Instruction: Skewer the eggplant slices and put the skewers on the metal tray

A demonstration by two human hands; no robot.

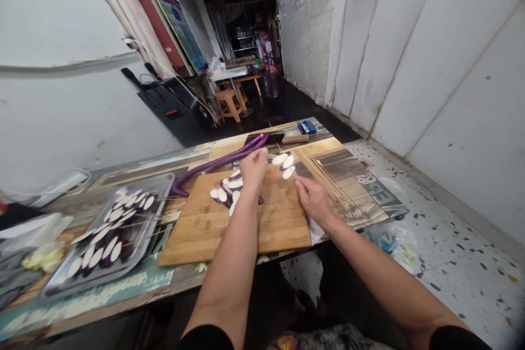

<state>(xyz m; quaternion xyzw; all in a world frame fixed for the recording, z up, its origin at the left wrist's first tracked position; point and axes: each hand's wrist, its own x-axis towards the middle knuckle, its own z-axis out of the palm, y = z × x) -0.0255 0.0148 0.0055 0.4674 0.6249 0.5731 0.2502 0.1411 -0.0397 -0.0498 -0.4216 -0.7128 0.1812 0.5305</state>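
Over the right side of the wooden cutting board point(283, 224), my right hand point(314, 198) grips the lower end of a bamboo skewer. Several white, purple-edged eggplant slices point(289, 162) are threaded on that skewer. My left hand point(253, 168) is closed in a pinch just left of the threaded slices; whatever lies between its fingertips is hidden. Beneath and beside my left forearm, loose eggplant slices point(222, 194) lie heaped on the board, partly covered by the arm. Long whole purple eggplants point(213, 164) stretch along the board's far edge.
A metal tray point(153, 219) of skewered eggplant slices stands at left. Bare bamboo skewers point(328, 183) lie right of the board. Behind are a knife point(296, 138) with a wooden handle and a small blue box point(307, 127). A plastic bag point(396, 243) sits on the floor at right.
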